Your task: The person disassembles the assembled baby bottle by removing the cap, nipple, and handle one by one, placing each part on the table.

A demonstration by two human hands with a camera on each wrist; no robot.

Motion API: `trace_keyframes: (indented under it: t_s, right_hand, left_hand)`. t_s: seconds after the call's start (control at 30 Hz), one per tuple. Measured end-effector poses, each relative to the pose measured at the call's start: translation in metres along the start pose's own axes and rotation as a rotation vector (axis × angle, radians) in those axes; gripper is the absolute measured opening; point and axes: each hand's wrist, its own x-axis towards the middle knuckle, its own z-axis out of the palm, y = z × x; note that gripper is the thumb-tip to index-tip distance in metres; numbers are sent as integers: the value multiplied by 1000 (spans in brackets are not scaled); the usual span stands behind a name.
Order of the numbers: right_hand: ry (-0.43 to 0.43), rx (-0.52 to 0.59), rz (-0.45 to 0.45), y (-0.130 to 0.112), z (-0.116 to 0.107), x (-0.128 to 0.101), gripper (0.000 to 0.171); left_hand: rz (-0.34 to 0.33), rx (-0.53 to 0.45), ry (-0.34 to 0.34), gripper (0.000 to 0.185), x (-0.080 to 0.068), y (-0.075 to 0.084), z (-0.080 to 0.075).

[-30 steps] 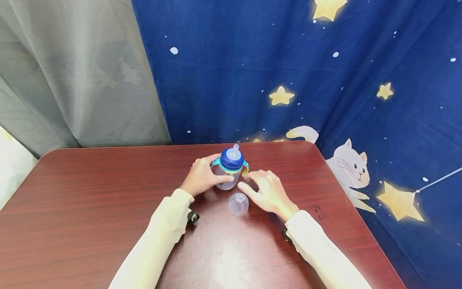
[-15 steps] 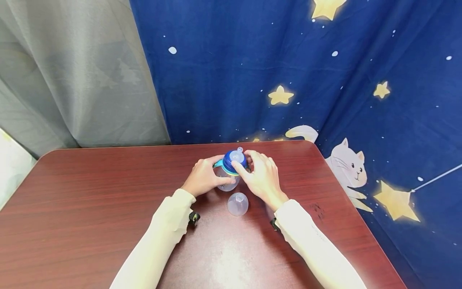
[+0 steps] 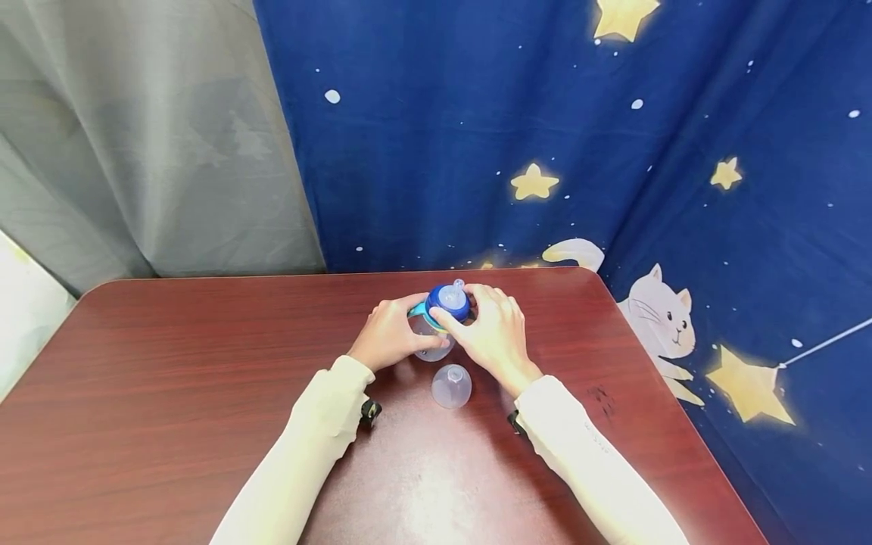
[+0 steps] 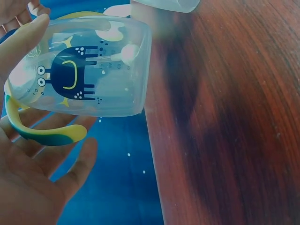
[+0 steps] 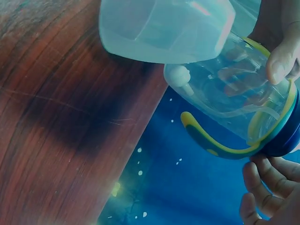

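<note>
A clear baby bottle point(image 4: 101, 70) with a dark cartoon figure printed on its side stands near the middle of the table, tipped slightly to the right. My left hand point(image 3: 387, 333) holds it from the left, thumb across the clear body. My right hand point(image 3: 499, 331) grips the dark blue collar point(image 3: 447, 301) below the clear teat point(image 3: 458, 288). In the right wrist view, a yellow and teal handle point(image 5: 213, 145) juts from the bottle beside the right fingertips. A straw with a white weighted end point(image 5: 178, 75) shows inside. The translucent domed cover point(image 3: 451, 387) sits just in front of the bottle.
The reddish-brown wooden table point(image 3: 204, 393) has its far edge a little beyond the bottle. Behind it hang a grey curtain point(image 3: 163, 136) and a blue curtain point(image 3: 436, 136) with stars and a cat.
My right hand has moved left and up onto the blue collar, which it was apart from before. The bottle's top has shifted slightly right. The domed cover stays in place.
</note>
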Motion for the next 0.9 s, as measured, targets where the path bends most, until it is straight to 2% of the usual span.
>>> trace_keyframes:
  t_s: [0.23,0.6,0.9]
  right_hand:
    - [-6,30,-31,2,1,2,61]
    - [-27,6,-98,2,2,5,62]
    - [-180,106,-228,10,-3,7,60]
  left_hand:
    - [14,-16,-8,71,2,-3,0]
    - [40,-17,-9,71,4,-8,-2]
    - [30,-115,-50,75,2,-13,-4]
